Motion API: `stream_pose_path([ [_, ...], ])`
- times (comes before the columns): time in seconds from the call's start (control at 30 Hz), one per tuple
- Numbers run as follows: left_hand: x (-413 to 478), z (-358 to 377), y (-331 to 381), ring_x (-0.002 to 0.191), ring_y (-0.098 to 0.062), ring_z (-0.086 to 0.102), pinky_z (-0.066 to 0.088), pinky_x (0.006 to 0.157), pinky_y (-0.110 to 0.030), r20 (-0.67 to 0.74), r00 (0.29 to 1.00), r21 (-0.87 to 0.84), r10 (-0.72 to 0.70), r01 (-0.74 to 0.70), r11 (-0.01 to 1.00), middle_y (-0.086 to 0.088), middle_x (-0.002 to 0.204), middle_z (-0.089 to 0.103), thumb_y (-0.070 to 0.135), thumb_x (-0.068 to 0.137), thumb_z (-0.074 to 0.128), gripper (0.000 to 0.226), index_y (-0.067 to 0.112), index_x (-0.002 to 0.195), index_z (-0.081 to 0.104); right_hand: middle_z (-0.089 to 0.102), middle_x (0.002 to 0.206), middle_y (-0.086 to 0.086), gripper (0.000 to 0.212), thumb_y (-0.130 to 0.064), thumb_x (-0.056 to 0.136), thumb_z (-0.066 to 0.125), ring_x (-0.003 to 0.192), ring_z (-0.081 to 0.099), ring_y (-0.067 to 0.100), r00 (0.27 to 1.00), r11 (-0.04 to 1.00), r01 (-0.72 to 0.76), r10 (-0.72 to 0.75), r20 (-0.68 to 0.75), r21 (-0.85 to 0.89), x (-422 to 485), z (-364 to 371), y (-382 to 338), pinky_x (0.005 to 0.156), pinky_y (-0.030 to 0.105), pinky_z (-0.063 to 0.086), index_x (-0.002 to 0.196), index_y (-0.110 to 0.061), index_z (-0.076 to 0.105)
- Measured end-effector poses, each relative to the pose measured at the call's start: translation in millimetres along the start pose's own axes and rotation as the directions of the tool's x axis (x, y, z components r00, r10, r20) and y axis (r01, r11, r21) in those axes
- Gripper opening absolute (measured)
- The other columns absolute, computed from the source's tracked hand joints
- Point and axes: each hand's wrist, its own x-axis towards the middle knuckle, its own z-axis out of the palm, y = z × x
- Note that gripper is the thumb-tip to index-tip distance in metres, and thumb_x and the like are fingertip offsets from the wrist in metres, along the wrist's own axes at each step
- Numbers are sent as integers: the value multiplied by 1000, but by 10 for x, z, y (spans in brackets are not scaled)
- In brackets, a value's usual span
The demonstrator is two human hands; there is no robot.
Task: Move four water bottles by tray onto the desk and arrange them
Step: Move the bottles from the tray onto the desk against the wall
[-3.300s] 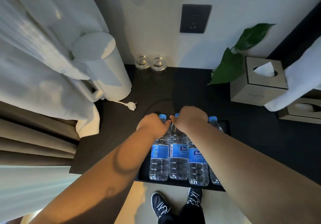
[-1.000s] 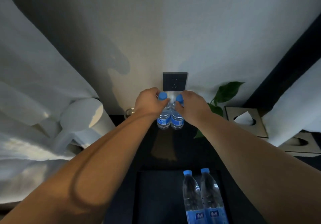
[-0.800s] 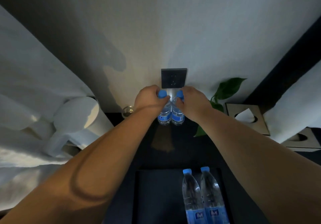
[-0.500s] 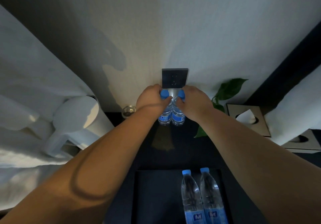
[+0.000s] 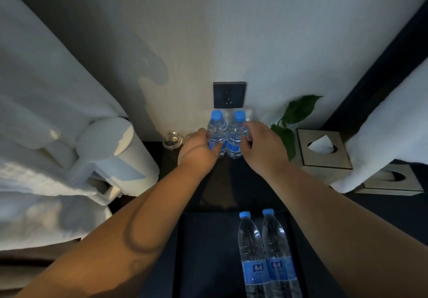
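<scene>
A: Where are the two far bottles point(image 5: 225, 135)?

B: Upright at 12 o'clock, touching. Left hand point(image 5: 196, 150) wraps one; right hand point(image 5: 261, 147) hangs open beside the other.

A: Changed?

B: Both hands have slid down from the caps.

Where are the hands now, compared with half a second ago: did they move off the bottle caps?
Yes. Both hands, left hand and right hand, slid down from the caps to the bottle bodies, farther below the wall socket.
</scene>
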Motion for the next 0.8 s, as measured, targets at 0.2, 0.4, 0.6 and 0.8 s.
stream_pose_path([
  [0.2,-512,287,-143,79,-11,59,51,68,-31,74,997,35,35,-38,999,11,84,59,52,85,68,31,27,100,55,51,89,-13,30,-25,94,63,79,59,11,998,999,40,-40,56,-3,-544,92,93,68,27,45,123,-16,64],
  [0.4,-967,561,-112,79,-13,63,57,70,-35,220,975,87,17,-37,996,10,83,64,55,86,63,31,29,100,57,65,101,2,31,-26,94,65,87,64,21,986,999,-33,36,160,-20,-1077,158,370,69,29,47,123,-15,67],
  [0.6,-1376,850,-31,81,-17,67,58,74,-36,366,929,145,-59,6,989,6,84,69,62,86,57,36,27,97,60,62,107,-2,30,-40,99,56,87,62,16,905,962,-239,270,327,-133,-1482,165,716,71,34,54,122,-23,64],
  [0.8,-1671,1018,32,85,-27,69,57,72,-39,343,938,165,-53,-5,986,-7,91,71,53,91,58,42,15,108,57,67,83,-7,23,-47,96,55,74,64,12,779,889,-434,452,434,-148,-1704,133,970,69,39,59,100,-26,65],
])
